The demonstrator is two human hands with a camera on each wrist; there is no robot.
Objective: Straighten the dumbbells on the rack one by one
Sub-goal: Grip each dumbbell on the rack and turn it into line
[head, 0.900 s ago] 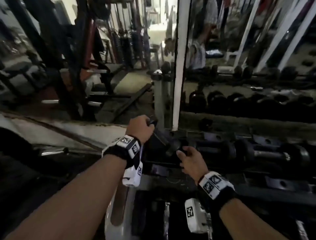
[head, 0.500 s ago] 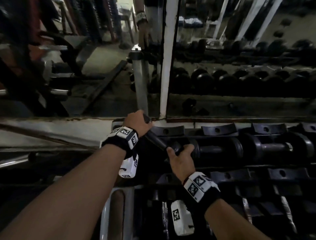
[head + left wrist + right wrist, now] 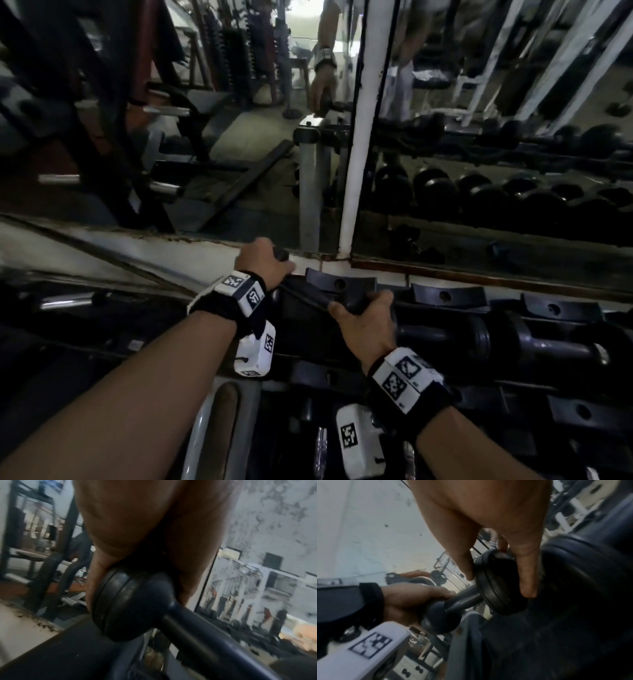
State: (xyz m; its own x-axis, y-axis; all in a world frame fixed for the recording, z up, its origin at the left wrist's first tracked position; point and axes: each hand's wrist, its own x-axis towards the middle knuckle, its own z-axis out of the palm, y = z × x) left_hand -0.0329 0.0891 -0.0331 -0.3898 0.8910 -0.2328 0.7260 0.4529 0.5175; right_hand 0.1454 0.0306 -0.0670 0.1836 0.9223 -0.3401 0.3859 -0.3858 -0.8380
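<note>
Your left hand (image 3: 265,262) wraps the far head of the small dumbbell (image 3: 308,298), and your right hand (image 3: 364,325) curls its fingers (image 3: 526,574) over the near head, holding it skewed at the left end of the rack (image 3: 445,296). Expect a rigid, dense, smooth load; grip the heads or the bar. Only the wrist views show the ribbed heads; the head view alone shows the neighbouring dumbbells (image 3: 513,339).

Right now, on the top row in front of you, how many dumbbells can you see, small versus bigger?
Small dumbbell, gripped by left hand and right hand: 1
Bigger dumbbells lying on the rack to its right: 2
Total: 3
</note>
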